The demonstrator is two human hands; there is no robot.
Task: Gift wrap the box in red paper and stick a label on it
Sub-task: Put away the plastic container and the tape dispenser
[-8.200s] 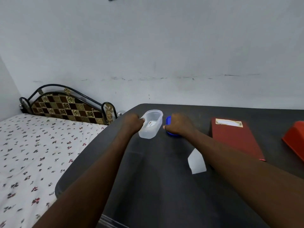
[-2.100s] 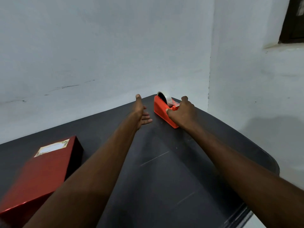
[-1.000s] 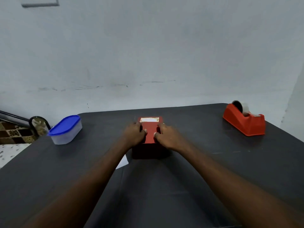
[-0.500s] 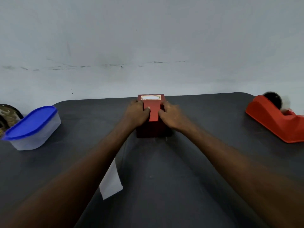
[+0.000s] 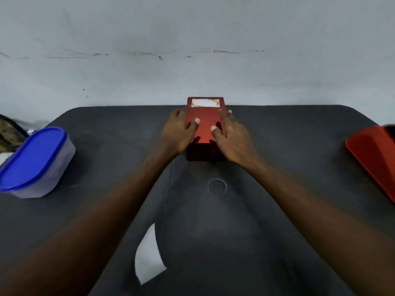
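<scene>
Centrally, a rectangular box wrapped in glossy red paper [image 5: 204,122] is seen lying flat on the dark grey counter [image 5: 277,167], w/ its far end at the counter's back edge, close to the pale wall [image 5: 192,50]. A white label w/ an ornate border [image 5: 205,102] is stuck across the far end of the box's top face.

The box is flanked by both hands. The left hand [image 5: 178,133] is laid against its left side, thumb resting on the top face, fingers [image 5: 177,113] extended along the left edge. The right hand [image 5: 232,135] is laid against the right side, thumb on top, fingers [image 5: 224,116] fairly straight along the right edge. Neither hand is curled tight; the box is touched rather than clenched.

At the left, a translucent oval plastic container w/ a blue lid [image 5: 35,163] is set well apart from the box. At the right edge, an orange-red plastic tape dispenser [image 5: 374,157] is partly cut off. Near the front, a white slip of paper [image 5: 148,257] is partly hidden by the left forearm.
</scene>
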